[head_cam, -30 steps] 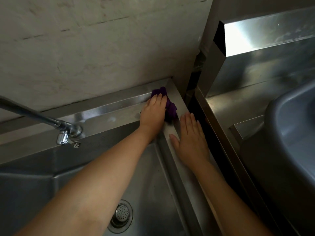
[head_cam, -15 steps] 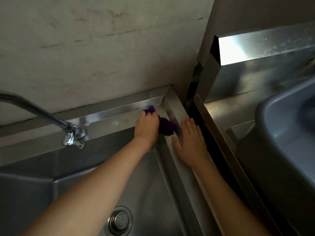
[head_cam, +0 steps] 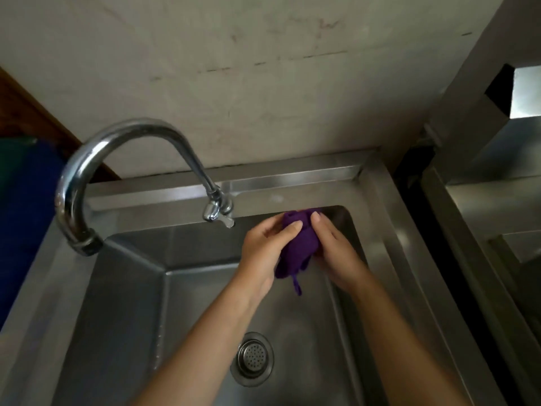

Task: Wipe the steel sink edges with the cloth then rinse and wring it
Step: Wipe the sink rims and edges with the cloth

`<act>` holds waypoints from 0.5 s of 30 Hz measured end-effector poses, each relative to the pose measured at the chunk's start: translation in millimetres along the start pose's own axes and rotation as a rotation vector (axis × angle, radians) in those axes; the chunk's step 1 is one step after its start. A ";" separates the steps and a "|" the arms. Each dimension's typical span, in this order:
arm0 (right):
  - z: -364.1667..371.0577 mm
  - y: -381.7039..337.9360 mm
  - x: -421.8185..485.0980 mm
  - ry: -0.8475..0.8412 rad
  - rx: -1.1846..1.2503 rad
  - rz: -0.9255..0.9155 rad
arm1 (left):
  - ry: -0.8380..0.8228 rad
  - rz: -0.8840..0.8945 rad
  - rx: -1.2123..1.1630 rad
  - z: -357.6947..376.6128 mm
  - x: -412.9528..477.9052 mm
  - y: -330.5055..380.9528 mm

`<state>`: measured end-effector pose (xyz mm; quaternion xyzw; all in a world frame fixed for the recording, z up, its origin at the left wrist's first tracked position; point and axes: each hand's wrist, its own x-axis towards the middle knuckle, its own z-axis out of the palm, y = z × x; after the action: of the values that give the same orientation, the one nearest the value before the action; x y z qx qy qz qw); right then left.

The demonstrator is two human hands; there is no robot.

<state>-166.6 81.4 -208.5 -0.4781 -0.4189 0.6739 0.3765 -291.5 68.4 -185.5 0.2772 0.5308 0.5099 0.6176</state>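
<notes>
A purple cloth [head_cam: 298,244] hangs bunched between both hands, above the right part of the steel sink basin [head_cam: 181,303]. My left hand [head_cam: 265,249] grips its left side with the thumb on top. On the cloth's right side my right hand [head_cam: 333,250] holds on with its fingers curled around it. A loop of the cloth dangles below. The curved chrome faucet [head_cam: 117,148] arches to the left, its spout over the basin's left corner; no water runs from it. The sink's back rim [head_cam: 292,177] and right rim [head_cam: 389,230] lie bare.
A round strainer drain [head_cam: 253,358] sits in the basin floor below my arms. The faucet's lever handle [head_cam: 218,212] stands just left of my hands. A second steel counter [head_cam: 483,200] stands at right across a dark gap. Something blue [head_cam: 20,215] is at far left.
My left hand lifted the cloth off the sink's back right corner, and my right hand left the right rim and joined it. Both now hold the cloth over the basin. The view swung left.
</notes>
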 end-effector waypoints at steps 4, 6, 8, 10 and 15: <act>20.3 18.5 -6.9 -0.013 0.066 0.052 | 0.151 0.077 0.102 -13.9 -0.1 -14.4; 21.3 19.2 -6.9 -0.015 0.122 0.053 | 0.164 0.101 0.095 -17.4 1.6 -17.1; 18.8 13.6 -5.4 -0.029 0.146 0.037 | 0.135 0.103 0.082 -20.5 4.6 -17.3; 17.0 8.7 -0.8 -0.008 0.085 0.008 | 0.095 0.112 0.119 -27.0 9.6 -18.7; 16.1 -6.5 30.9 0.283 -0.128 -0.128 | 0.044 0.287 0.773 -62.7 26.6 -32.9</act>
<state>-189.3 108.6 -209.6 -0.5636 -0.4335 0.5465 0.4425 -341.5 69.8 -242.3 0.5490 0.6524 0.3597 0.3788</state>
